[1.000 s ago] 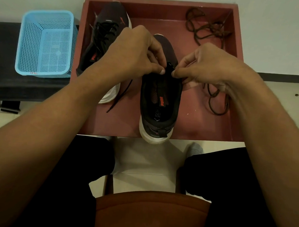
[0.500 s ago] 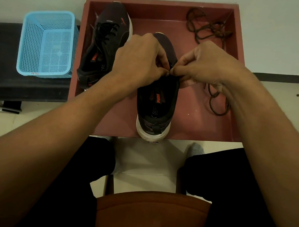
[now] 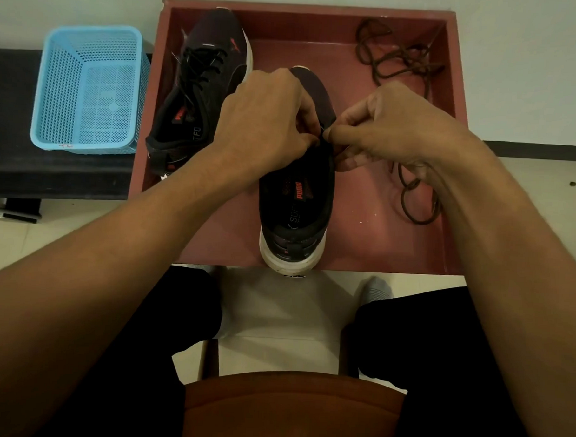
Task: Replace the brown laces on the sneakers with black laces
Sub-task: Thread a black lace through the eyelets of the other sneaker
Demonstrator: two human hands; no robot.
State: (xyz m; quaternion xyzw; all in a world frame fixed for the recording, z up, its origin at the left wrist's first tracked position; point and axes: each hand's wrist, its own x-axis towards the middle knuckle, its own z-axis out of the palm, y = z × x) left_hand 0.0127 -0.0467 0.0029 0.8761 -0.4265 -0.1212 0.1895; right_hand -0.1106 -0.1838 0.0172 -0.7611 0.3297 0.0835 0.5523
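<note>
A dark sneaker with a white sole stands heel toward me in the red tray. My left hand and my right hand meet over its tongue, fingers pinched on a black lace, which they mostly hide. A second dark sneaker, laced in black, lies at the tray's back left. One brown lace is bunched in the back right corner. Another brown lace loops beneath my right wrist.
A light blue perforated basket sits on a black bench left of the tray. My knees in dark trousers flank a brown chair seat at the bottom. A pale wall rises behind the tray.
The near sneaker slid slightly toward the tray's back and my hands closed together over its tongue. The loose black lace end seen left of the shoe is gone from view.
</note>
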